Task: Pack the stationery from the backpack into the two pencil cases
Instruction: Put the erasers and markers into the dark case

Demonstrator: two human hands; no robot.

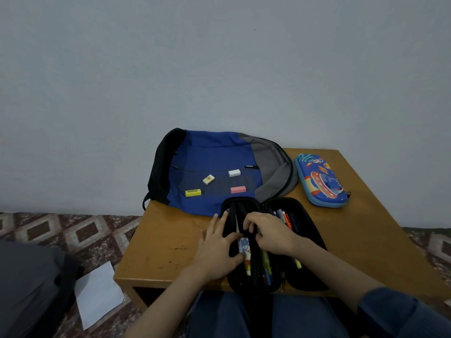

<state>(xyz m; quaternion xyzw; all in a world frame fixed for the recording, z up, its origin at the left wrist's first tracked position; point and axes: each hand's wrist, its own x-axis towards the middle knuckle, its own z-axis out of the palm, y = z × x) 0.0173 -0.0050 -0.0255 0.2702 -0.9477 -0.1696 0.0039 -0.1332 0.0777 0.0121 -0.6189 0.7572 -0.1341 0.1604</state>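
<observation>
**Both hands at the open black case, four erasers lying on the backpack**

The brown wooden worktop (366, 230) stands against a plain pale wall, with patterned floor tiles on either side. At its far left lies the backpack (214, 152), flat on its back, blue with a black side and a grey top, overhanging the worktop's left edge. In front of it, at the near edge, a black pencil case (302, 276) lies opened flat like a book, its two halves side by side. The right half holds a row of pens (284, 217) under elastic loops, white, orange and dark ones among them. The left half holds more pens and a patterned item lower down. To the right of the backpack, well apart from the black one, a blue pencil case (321, 180) with a cartoon space print lies zipped closed.

The left hand (219, 250) rests on the outer edge of the left half, fingers spread and thumb pressing against a small printed item (244, 247) inside. The right hand (271, 234) is curled over the middle spine, fingertips pinched on something dark there; what exactly it grips I cannot tell.

On the backpack's front panel lie four erasers, all apart from each other: a white eraser (234, 172), a pink eraser (237, 189), a yellow eraser (193, 192), and a cream eraser (208, 179) with an orange picture.
</observation>
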